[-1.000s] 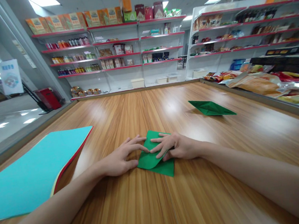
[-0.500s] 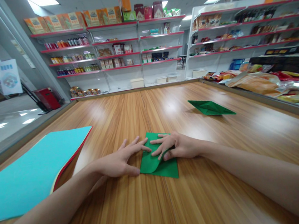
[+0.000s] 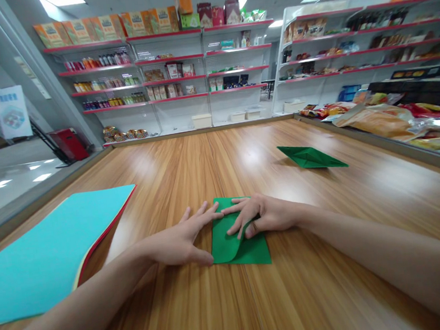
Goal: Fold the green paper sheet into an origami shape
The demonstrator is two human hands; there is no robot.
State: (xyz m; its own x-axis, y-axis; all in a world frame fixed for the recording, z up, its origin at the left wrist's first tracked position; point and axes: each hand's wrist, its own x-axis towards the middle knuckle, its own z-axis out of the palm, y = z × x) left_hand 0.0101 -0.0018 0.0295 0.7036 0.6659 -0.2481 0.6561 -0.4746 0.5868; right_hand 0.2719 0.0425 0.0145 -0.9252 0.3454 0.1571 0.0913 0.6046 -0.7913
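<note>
A sheet of green paper [image 3: 223, 245], folded over on itself, lies on the wooden table in front of me. Its upper layer curls up along the right side, apart from the layer below. My right hand [image 3: 269, 213] has that raised edge between the thumb beneath and the fingers on top. With fingers spread, my left hand [image 3: 181, 239] rests at the paper's left edge, fingertips and thumb touching it. Beyond my right hand sits a pointed, folded green paper shape [image 3: 308, 157].
On the left of the table [image 3: 205, 309] lies a stack of coloured paper [image 3: 54, 247], turquoise on top with red and yellow edges below. Bagged snacks [image 3: 390, 122] lie past the right rim. Stocked shelves [image 3: 170, 80] stand behind, and a red hand truck [image 3: 70, 145] stands left.
The green paper has turned slightly and its near end has shifted a little right. My left hand has moved slightly right with it. The right hand still grips the raised edge.
</note>
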